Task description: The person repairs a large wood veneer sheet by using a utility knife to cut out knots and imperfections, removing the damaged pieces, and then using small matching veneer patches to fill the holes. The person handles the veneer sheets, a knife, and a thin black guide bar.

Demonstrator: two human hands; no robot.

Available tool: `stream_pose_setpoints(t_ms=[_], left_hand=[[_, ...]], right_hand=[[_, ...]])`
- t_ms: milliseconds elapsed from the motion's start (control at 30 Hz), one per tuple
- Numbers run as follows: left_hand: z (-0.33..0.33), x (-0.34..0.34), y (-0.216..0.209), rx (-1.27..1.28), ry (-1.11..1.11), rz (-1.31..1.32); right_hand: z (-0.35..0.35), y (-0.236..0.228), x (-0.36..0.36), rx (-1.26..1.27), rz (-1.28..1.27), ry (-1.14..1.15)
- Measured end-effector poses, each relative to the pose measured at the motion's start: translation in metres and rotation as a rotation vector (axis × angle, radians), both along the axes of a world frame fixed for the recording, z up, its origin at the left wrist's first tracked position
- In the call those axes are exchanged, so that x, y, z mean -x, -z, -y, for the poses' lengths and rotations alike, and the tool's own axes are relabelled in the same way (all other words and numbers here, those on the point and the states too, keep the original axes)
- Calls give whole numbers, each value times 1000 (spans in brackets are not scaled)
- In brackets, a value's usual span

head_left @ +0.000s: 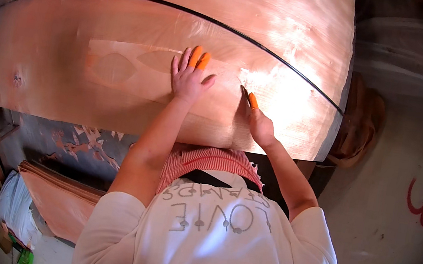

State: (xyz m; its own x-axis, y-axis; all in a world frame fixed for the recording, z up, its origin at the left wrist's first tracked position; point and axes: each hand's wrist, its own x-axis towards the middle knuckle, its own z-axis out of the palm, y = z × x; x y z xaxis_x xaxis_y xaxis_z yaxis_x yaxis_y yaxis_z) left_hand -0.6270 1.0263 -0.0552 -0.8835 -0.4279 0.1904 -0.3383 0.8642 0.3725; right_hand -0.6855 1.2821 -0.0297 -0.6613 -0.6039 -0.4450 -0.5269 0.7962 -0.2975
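A broad sheet of pinkish-brown wood veneer (50, 75) lies before me. My left hand (189, 82) rests flat on it with fingers spread, two of them in orange finger covers (196, 56). To its right, my right hand (261, 126) is closed round a thin dark pointed tool, perhaps a knife (245, 89), its tip at the veneer surface. An orange cover sits on a finger of that hand too. Beside my left hand are a darker lens-shaped patch (159, 60) and, farther left, a second oval patch (112, 67). Bright glare covers the veneer right of the tool.
A long black strip (186, 9) arcs across the veneer beyond my hands. Below the table's near edge, veneer scraps (87, 141) lie at left, by a stack of veneer sheets (63, 192) and a whitish plastic bag (17, 207). A brown bundle (357, 126) stands off the right edge.
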Motion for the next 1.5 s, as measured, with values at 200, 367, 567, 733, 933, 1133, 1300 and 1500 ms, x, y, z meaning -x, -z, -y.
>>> stream_pose_setpoints(t_ms=[200, 367, 567, 733, 933, 1133, 1300, 1500], left_hand=[[0, -2, 2, 38, 1, 19], [0, -2, 2, 19, 4, 43], [3, -3, 2, -69, -51, -29], [16, -34, 19, -172, 31, -261], [67, -138, -1, 4, 326, 199], [137, -199, -6, 46, 442, 175], [175, -244, 9, 122, 348, 124], [229, -295, 17, 280, 387, -134]], right_hand=[[41, -12, 42, 526, -79, 237], [84, -6, 69, 440, -50, 206], [97, -47, 54, 414, -40, 222], [95, -71, -9, 545, -153, 166], [87, -64, -91, 601, -78, 411], [104, -29, -125, 776, 86, 687], [125, -27, -159, 794, 147, 668], [132, -22, -228, 807, 219, 589]])
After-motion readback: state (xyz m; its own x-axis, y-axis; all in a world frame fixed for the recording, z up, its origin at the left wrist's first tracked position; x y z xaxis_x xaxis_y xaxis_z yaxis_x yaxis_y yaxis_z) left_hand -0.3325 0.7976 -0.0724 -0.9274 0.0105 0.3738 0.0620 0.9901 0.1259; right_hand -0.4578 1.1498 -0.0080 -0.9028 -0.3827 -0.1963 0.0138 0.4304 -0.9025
